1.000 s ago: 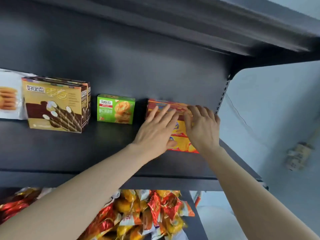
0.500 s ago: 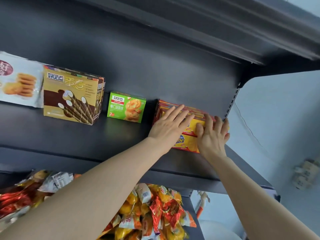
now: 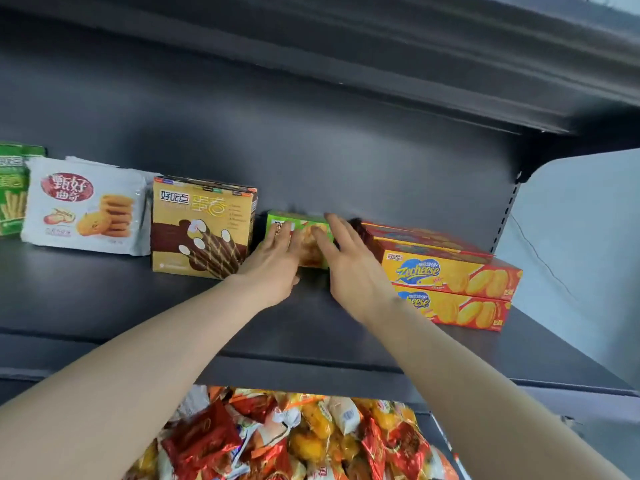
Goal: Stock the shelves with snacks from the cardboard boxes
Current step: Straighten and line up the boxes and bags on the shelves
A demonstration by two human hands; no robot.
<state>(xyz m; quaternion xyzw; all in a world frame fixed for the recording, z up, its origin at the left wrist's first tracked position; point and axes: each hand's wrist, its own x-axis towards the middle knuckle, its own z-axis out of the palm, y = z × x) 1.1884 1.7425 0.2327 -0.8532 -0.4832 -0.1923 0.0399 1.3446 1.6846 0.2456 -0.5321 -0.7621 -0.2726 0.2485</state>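
A small green biscuit box (image 3: 306,226) stands at the back of the dark shelf (image 3: 104,299). My left hand (image 3: 273,261) lies flat against its left front, fingers straight. My right hand (image 3: 349,265) reaches along its right side with straight fingers touching it. To the right, two orange-and-red Zecheese boxes (image 3: 460,278) lie stacked, with nothing on them. Left of the green box stands a brown-and-gold egg-roll box (image 3: 202,226).
A white cookie bag (image 3: 86,206) and a green snack box (image 3: 14,188) stand farther left. Below the shelf lies a heap of red and yellow wrapped snacks (image 3: 294,441). The shelf's right upright (image 3: 507,209) ends the row; a pale wall lies beyond.
Both hands left the stacked Zecheese boxes and moved left onto the small green box. The view has shifted left, bringing the white bag and a green box into sight.
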